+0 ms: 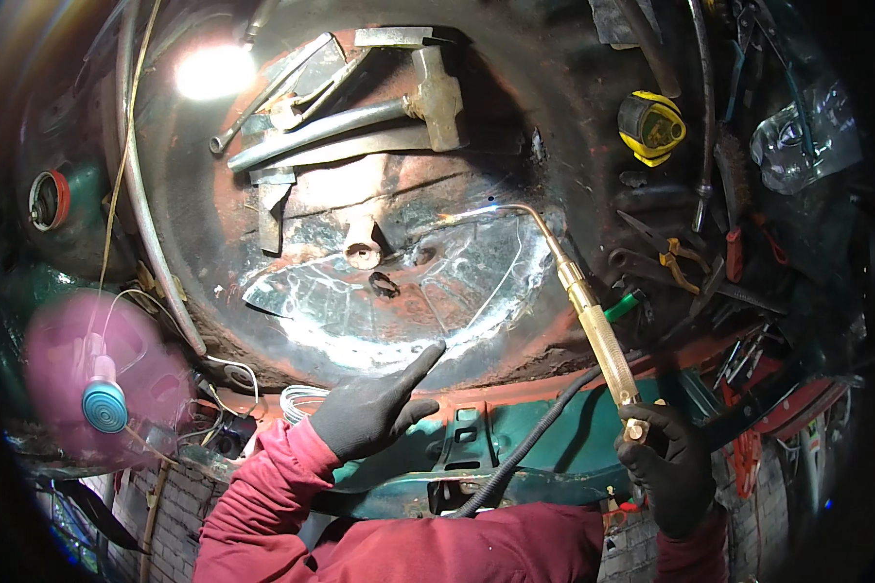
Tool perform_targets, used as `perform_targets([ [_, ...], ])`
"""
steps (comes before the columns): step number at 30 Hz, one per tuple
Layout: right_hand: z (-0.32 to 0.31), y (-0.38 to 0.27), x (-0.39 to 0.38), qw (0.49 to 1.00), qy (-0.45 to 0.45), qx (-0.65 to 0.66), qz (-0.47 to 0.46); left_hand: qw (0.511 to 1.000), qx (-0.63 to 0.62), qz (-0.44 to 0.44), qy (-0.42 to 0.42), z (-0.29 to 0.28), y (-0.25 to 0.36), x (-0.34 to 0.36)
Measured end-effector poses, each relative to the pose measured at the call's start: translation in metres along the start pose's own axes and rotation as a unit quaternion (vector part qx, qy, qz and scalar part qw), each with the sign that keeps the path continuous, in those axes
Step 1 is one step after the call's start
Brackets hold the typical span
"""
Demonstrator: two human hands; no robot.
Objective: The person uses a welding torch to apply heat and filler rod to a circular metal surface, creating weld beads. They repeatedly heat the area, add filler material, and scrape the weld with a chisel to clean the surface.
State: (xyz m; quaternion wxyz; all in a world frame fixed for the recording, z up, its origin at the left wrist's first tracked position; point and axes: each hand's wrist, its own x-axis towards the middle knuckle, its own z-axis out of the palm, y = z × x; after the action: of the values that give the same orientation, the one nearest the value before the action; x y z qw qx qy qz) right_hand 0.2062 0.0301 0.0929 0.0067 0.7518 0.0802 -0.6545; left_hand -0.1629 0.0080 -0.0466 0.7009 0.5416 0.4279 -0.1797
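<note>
My right hand (673,466), in a dark glove, grips the valve end of a brass gas torch (603,345). The torch's bent tip points left over a round metal panel (476,257), with a small flame at its end. A dark hose runs from below toward the torch. My left hand (379,406), also gloved, holds nothing. Its index finger stretches to the panel's bright near edge and its thumb stands apart; whether the fingertip touches the metal I cannot tell. A short pipe stub (364,245) stands up from the panel near its middle.
A hammer (360,119) and metal strips lie at the panel's far side, beside a bright lamp (216,72). Right of it are a yellow-black tape measure (651,126), pliers (673,257) and a wire brush (731,209). A green body crossmember (544,437) runs along the near side.
</note>
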Motion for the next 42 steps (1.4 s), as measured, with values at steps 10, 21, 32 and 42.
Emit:
perform_targets([
  [10,-0.008,-0.006,-0.01,1.0,-0.026,-0.008,0.003,0.995,0.072,-0.021,0.067,0.019,-0.018,0.0],
  [21,-0.024,0.023,-0.011,0.997,-0.058,0.008,-0.045,0.995,0.062,0.001,0.076,0.023,-0.021,0.002],
  [32,-0.024,0.035,-0.009,0.995,-0.082,0.043,-0.046,0.995,0.061,0.007,0.079,0.023,-0.019,0.004],
  [42,-0.023,0.035,-0.008,0.996,-0.073,0.036,-0.045,0.993,0.06,0.021,0.098,0.027,-0.021,0.005],
])
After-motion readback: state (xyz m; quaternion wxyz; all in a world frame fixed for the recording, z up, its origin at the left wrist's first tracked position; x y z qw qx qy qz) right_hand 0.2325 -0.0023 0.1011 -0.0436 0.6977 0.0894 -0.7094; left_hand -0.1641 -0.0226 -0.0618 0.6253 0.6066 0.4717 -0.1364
